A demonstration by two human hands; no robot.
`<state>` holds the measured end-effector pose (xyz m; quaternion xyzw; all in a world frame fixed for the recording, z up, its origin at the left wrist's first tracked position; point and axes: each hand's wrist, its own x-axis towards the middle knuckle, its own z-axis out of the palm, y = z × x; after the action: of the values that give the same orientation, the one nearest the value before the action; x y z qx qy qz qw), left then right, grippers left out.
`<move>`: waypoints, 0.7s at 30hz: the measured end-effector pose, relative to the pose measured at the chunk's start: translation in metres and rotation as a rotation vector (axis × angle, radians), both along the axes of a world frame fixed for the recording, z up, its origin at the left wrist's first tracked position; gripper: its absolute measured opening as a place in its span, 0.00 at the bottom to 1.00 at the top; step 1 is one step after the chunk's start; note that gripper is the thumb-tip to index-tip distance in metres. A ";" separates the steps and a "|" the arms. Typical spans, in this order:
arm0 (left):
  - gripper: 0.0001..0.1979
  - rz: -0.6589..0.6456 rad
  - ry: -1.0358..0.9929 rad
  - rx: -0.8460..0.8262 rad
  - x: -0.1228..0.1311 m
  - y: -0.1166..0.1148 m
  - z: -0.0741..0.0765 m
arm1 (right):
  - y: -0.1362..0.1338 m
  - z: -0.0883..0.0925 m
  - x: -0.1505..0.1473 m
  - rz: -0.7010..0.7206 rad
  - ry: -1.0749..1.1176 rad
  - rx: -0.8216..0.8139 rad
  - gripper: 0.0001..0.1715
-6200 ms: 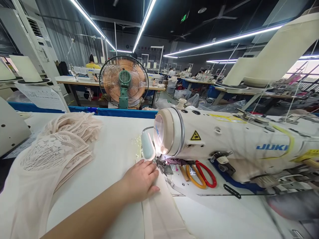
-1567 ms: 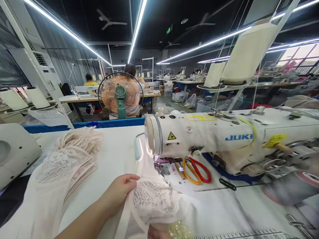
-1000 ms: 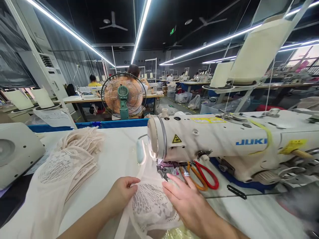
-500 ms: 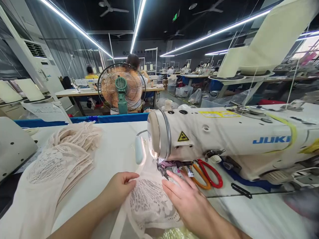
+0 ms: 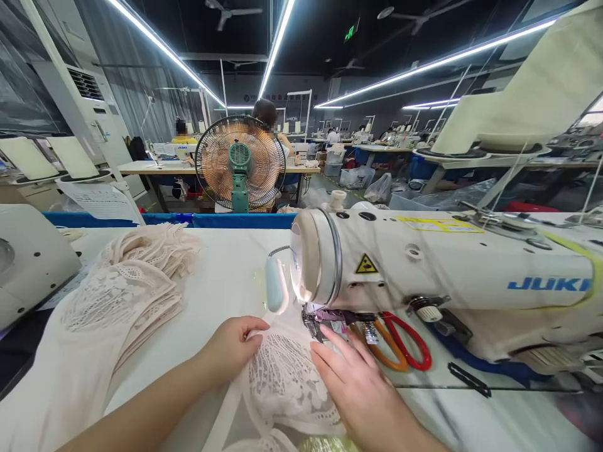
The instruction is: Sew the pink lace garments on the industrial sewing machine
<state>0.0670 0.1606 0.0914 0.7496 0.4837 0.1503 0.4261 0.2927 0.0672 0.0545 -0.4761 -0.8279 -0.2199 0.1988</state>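
My right hand (image 5: 355, 380) lies flat on a pale lace piece (image 5: 287, 376) — my left hand (image 5: 233, 348) pinching its left edge — on the counter (image 5: 217, 282), just before the presser foot (image 5: 311, 323) of a JUKI sewing machine (image 5: 391, 263). Stacked lace pieces (image 5: 136, 289) lie left; beyond stands a fan (image 5: 240, 160).

Dark ceiling (image 5: 313, 25), top; lit strip light (image 5: 276, 48), upper centre; grey curtain (image 5: 129, 88), hangs upper left; worktable (image 5: 160, 168), stands left of centre.

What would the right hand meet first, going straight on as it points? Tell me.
Sliding over the lace piece, the right hand would probably meet the metal presser foot first, though depth is unclear.
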 end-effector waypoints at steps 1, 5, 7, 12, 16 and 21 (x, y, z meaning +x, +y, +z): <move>0.19 -0.009 0.023 0.029 0.000 0.001 0.001 | 0.001 -0.001 -0.001 -0.005 0.019 0.003 0.21; 0.16 -0.037 0.169 0.191 0.007 -0.002 0.010 | 0.002 0.000 -0.004 -0.025 0.079 -0.028 0.21; 0.13 -0.062 0.233 0.283 0.017 -0.010 0.012 | 0.002 0.001 -0.004 -0.023 0.080 -0.043 0.20; 0.15 -0.385 0.262 0.781 0.045 -0.029 -0.003 | 0.002 -0.003 -0.006 -0.021 0.068 -0.023 0.18; 0.19 -0.517 0.233 0.857 0.049 -0.028 -0.018 | 0.000 -0.004 -0.002 -0.016 0.099 -0.007 0.19; 0.20 -0.516 0.236 0.873 0.044 -0.028 -0.020 | -0.005 0.001 0.011 0.054 -0.003 -0.079 0.21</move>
<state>0.1109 0.1329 0.0716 0.9642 0.2203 0.1426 0.0393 0.3040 0.0627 0.0558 -0.4607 -0.8488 -0.1824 0.1846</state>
